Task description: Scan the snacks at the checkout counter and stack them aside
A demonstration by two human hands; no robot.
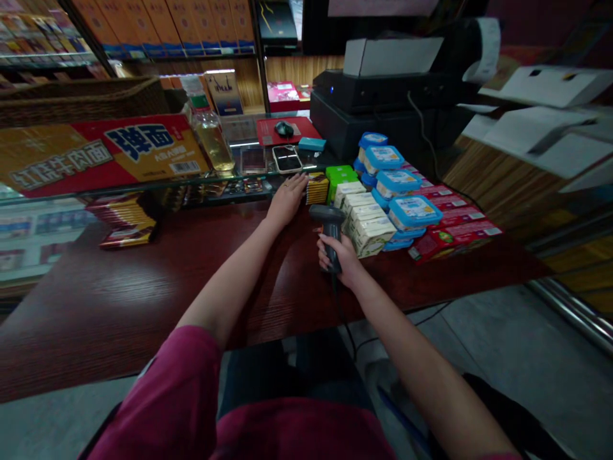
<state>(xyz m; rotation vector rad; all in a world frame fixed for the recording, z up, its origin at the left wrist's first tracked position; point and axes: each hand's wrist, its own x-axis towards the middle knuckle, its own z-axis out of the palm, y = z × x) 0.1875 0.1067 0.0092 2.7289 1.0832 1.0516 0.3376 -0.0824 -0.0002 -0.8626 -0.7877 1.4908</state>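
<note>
My right hand (341,255) grips the handle of a black barcode scanner (330,220), its head pointing up and left and its cable hanging over the table edge. My left hand (288,198) reaches forward with fingers stretched out, at the left side of a stack of brown-and-yellow packets (317,189); whether it presses on them I cannot tell. Right of that stack stand green boxes (341,174), pale cream cartons (366,220), blue-lidded tubs (414,211) and red boxes (450,239). Another pile of brown-and-gold packets (125,220) lies at the left.
Along the back are a red-and-orange carton (100,153), a bottle of yellowish liquid (211,137), a phone (287,158) and a mouse (284,129) on a red mat. A black machine (383,96) with a paper roll stands behind the tubs. The table's front edge runs before my body.
</note>
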